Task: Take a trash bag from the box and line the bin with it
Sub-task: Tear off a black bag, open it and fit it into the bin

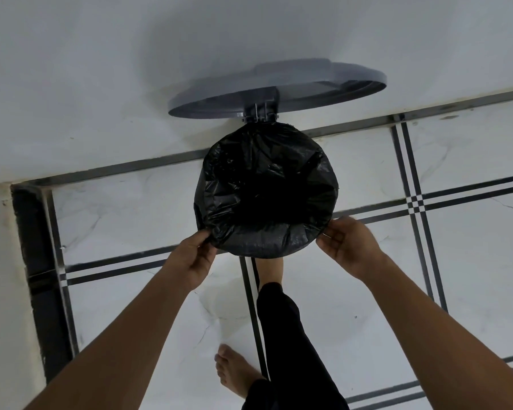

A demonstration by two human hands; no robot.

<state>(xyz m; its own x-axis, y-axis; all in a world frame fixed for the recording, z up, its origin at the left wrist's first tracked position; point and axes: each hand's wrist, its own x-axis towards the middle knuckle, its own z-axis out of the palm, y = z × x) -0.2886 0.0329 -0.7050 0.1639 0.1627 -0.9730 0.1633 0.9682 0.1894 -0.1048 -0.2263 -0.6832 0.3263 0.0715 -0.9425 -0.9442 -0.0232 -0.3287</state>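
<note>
Seen from above, a bare foot (234, 369) stands on the white marble-patterned floor (353, 291), while a black trouser leg (282, 335) reaches forward to a second foot (268, 270) planted under the front edge of the bin.

Both forearms stretch out to the bin's near rim. The left hand (191, 261) has its grip closed on the black trash bag (264, 187), thumb and fingers pinching the plastic at the lower left of the rim. The right hand (348, 245) lies at the lower right of the rim with fingers bent against the bag's edge; its grip looks narrow, though whether it has plastic pinched cannot be told.

The bag lies spread over the mouth of the round bin, its crinkled film folded over the rim all the way round and sagging dark into the middle. Beyond it, the grey lid (279, 87) stands raised on its hinge (259, 113) at the far side, close to the white wall (131, 69). Dark stripes (415, 202) cross the floor tiles to the right.
</note>
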